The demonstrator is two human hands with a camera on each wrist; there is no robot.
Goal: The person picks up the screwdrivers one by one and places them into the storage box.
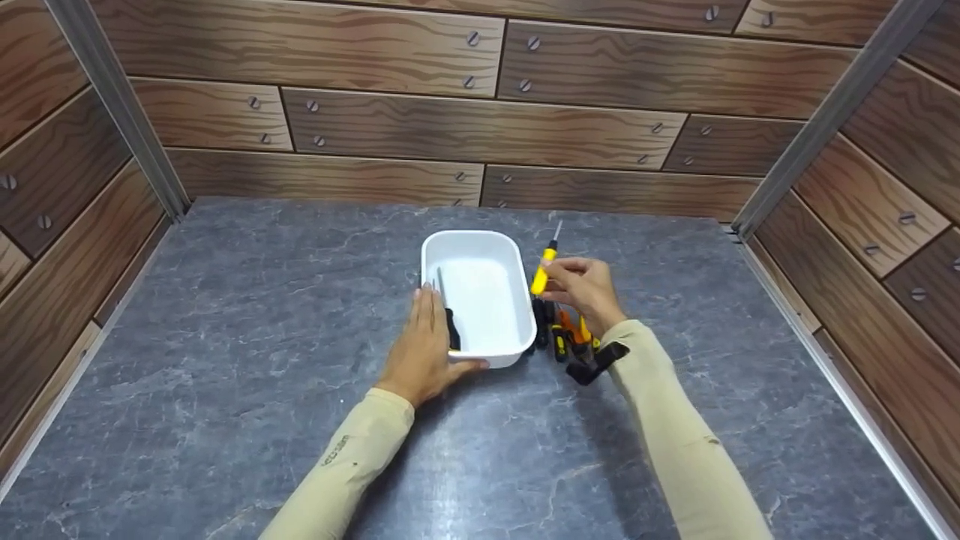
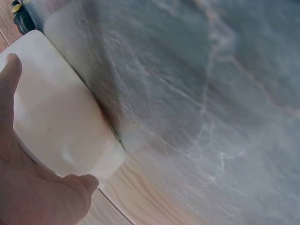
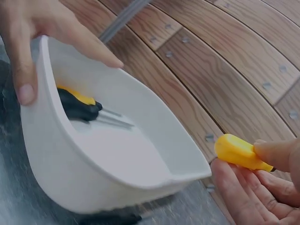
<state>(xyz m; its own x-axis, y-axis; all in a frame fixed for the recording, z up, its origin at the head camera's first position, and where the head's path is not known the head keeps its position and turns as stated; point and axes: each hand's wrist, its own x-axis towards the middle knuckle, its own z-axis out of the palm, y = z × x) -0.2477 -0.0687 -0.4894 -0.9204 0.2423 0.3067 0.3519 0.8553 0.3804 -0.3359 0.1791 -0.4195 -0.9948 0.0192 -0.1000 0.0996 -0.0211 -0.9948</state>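
A white tub point(image 1: 491, 358) stands mid-table. My left hand point(image 1: 424, 345) rests against its near left corner, fingers straight along the left side and thumb on the front wall. Inside the tub, by the left wall, lie black-and-yellow screwdriver handles point(image 3: 77, 104) with thin metal shafts; the hand partly hides them in the head view. Just right of the tub, my right hand point(image 1: 589, 289) pinches a yellow screwdriver point(image 1: 543, 274) by its handle, between thumb and fingers. Its shaft points up and away. In the right wrist view, the fingers hide most of this screwdriver's front part.
Beside the tub's right side, below my right hand, lies a heap of hand tools point(image 1: 560, 341) with black, yellow and orange handles. A black strap point(image 1: 596, 365) hangs at the right wrist. Wood-patterned panels point(image 1: 375, 120) wall in the grey marbled table point(image 1: 262, 300) at back and sides.
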